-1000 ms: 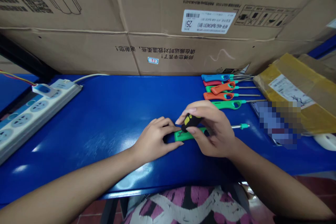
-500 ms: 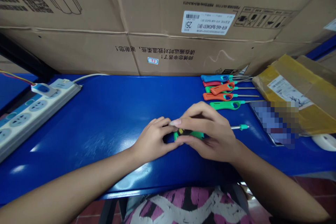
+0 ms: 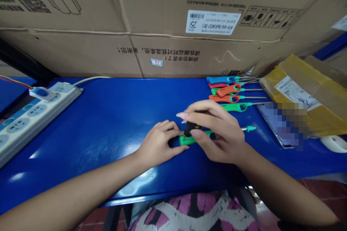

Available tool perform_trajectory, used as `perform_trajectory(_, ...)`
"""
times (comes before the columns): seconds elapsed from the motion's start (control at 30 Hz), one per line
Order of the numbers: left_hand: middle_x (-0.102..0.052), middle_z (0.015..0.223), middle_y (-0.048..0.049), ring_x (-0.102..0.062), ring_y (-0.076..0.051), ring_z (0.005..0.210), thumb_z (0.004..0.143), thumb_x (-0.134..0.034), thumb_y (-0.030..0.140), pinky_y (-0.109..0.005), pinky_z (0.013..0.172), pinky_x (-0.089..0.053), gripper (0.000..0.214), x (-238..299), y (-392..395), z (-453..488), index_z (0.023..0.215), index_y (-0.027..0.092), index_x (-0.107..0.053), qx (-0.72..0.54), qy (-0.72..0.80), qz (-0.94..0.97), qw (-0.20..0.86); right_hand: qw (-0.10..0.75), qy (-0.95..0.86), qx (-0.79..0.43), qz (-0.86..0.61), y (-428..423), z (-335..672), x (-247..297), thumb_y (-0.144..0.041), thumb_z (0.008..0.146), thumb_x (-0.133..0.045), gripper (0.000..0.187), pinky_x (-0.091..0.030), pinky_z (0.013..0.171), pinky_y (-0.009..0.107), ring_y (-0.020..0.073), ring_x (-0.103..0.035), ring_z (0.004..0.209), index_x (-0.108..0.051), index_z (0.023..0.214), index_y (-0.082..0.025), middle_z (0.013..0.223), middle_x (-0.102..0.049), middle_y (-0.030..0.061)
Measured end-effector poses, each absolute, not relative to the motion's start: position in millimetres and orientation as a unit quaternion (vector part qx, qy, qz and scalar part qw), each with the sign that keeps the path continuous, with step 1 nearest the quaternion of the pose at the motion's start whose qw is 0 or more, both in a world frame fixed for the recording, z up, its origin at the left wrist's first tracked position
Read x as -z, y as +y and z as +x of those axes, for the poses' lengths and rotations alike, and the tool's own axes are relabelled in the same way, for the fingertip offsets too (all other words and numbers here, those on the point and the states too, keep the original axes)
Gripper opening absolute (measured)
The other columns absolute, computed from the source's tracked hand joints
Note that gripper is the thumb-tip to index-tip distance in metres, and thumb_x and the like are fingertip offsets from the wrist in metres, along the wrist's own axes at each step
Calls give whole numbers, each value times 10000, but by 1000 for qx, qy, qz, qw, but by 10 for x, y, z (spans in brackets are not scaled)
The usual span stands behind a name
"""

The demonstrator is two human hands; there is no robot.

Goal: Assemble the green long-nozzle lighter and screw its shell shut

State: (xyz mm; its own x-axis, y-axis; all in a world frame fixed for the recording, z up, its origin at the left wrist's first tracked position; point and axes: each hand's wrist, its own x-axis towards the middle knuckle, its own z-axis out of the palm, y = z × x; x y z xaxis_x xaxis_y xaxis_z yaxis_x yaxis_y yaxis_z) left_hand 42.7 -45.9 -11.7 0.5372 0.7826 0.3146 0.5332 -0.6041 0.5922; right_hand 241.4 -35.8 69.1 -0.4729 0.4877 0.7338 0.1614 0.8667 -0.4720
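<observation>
A green long-nosed lighter [image 3: 189, 139] lies flat on the blue table [image 3: 114, 115], its metal tube and green tip [image 3: 248, 129] pointing right. My left hand [image 3: 158, 145] rests on the table with fingers curled, pinching the handle end of that lighter. My right hand [image 3: 217, 131] is closed around a small black screwdriver handle [image 3: 190, 127] with a yellow mark, held upright over the lighter's handle. The tool's tip is hidden behind my fingers.
Several more lighters [image 3: 230, 92] in blue, red, orange and green lie in a row at the back right. A yellow taped parcel [image 3: 303, 90] lies further right. A white power strip [image 3: 29, 110] sits at the left. Large cardboard boxes [image 3: 162, 21] wall off the back.
My right hand tilted the black tool down against the lighter, then raised it upright again. My left hand stayed on the lighter's handle end.
</observation>
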Motion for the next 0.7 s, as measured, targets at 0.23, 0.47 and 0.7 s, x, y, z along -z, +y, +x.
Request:
perform_trajectory(0.23, -711, 993, -52, -659, -243, 931, 867, -748, 393, -426, 850, -533, 251, 120, -459, 429, 1059, 233, -726, -289, 388, 846, 225, 502, -827, -145, -206, -320, 2438, -724, -212, 878, -746, 236, -567, 682, 278, 139, -617, 767, -717, 1109, -174, 857, -653, 36)
perform_trajectory(0.47, -711, 1129, -86, -657, -283, 1059, 872, -734, 398, -461, 912, -531, 267, 143, -466, 428, 1064, 213, -723, -293, 391, 844, 220, 447, -847, -253, -137, -342, 2431, -739, -127, 989, -529, 355, -582, 887, 346, 191, -665, 1066, -611, 1333, -136, 1157, -704, 116)
perform_trajectory(0.7, -713, 1066, -76, -657, -275, 1013, 875, -733, 387, -467, 901, -526, 243, 99, -461, 433, 1049, 218, -735, -287, 391, 848, 216, 483, -841, -150, -192, -356, 2421, -718, -183, 949, -626, 348, -588, 861, 327, 201, -685, 1019, -653, 1295, -156, 1099, -711, 115)
